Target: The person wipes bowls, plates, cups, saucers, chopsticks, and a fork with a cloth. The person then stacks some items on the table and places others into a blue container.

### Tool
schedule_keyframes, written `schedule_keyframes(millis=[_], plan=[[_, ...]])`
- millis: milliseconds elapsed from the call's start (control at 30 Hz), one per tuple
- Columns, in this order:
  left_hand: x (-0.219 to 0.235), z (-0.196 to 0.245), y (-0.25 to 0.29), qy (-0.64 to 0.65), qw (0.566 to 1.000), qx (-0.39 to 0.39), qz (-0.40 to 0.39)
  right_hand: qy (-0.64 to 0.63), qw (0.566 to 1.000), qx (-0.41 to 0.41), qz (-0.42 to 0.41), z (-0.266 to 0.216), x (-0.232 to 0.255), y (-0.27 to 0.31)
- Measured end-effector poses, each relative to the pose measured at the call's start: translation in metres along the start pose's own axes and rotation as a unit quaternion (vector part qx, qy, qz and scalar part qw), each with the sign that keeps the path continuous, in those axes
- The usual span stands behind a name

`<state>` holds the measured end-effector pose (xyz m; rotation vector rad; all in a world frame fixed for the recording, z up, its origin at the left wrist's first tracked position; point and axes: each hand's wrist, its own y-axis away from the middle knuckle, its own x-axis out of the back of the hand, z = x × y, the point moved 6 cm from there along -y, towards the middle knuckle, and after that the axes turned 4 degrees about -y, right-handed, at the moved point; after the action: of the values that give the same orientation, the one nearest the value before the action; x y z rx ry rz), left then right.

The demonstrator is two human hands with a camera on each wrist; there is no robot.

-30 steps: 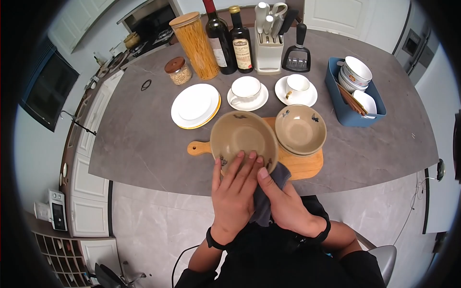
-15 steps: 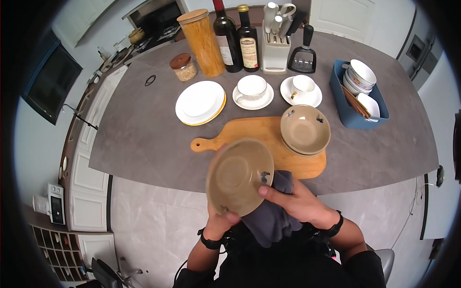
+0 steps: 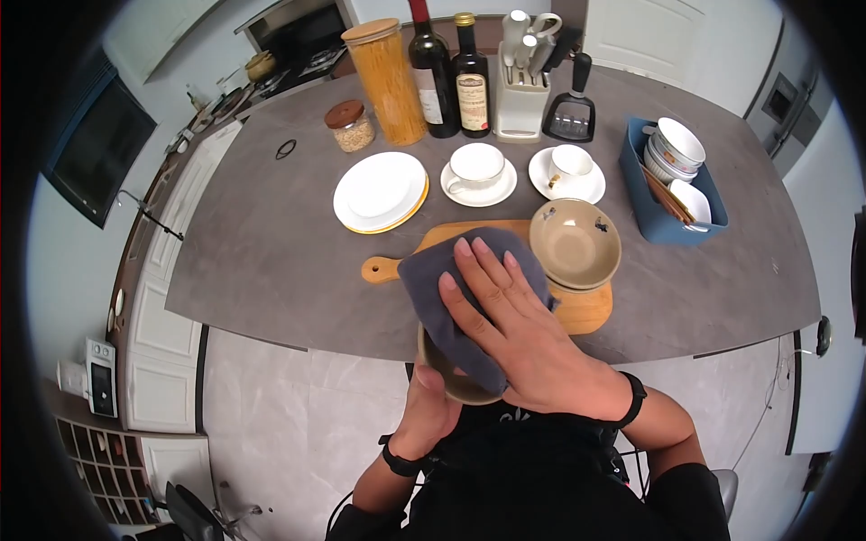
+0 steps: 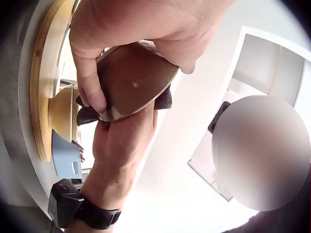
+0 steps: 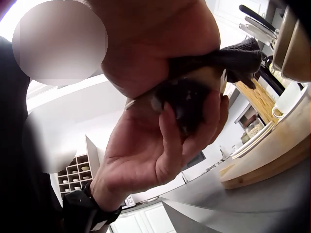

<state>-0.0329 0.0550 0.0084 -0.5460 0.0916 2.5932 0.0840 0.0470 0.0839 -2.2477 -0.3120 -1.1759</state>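
In the head view a beige bowl [image 3: 435, 362] is held tilted at the table's front edge by my left hand [image 3: 428, 417], its thumb at the rim. A dark grey cloth [image 3: 431, 287] covers most of the bowl. My right hand [image 3: 532, 347] lies over that cloth with its fingers extended, pressing it against the bowl. From the left wrist view, the left fingers curl round the bowl [image 4: 136, 82], and the right arm is behind it. Two stacked beige bowls [image 3: 575, 243] rest on the right part of a wooden board [image 3: 586, 311].
White plates [image 3: 381, 191] and two cups [image 3: 476, 167] [image 3: 571, 166] on saucers stand beyond the board. Behind them are a pasta jar [image 3: 388, 86], bottles [image 3: 472, 90] and a knife block [image 3: 521, 108]. At the right is a blue basket [image 3: 657, 203] of bowls.
The bowl has been drawn back and tilted toward the body, uncovering the board. My left hand has gone from the bowl's inside to its outer side. The right hand has brought the cloth over it.
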Motion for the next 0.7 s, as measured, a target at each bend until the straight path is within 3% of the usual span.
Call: schedule_keyframes(millis=[167, 267, 500, 700], plan=[[0.011, -0.006, 0.007, -0.013, 1.0, 0.01, 0.017, -0.087, 0.996, 0.006, -0.001, -0.007, -0.013, 0.0], [0.013, -0.005, 0.009, 0.03, 0.995, -0.003, 0.095, -0.105, 0.994, 0.009, -0.013, -0.004, -0.017, 0.002], [0.013, -0.011, 0.008, 0.028, 0.995, -0.012, 0.098, -0.139, 0.99, 0.002, -0.031, 0.004, -0.022, 0.008], [0.023, -0.015, 0.006, -0.063, 0.993, -0.02, 0.102, -0.211, 0.975, 0.001, -0.069, 0.002, -0.033, 0.021]])
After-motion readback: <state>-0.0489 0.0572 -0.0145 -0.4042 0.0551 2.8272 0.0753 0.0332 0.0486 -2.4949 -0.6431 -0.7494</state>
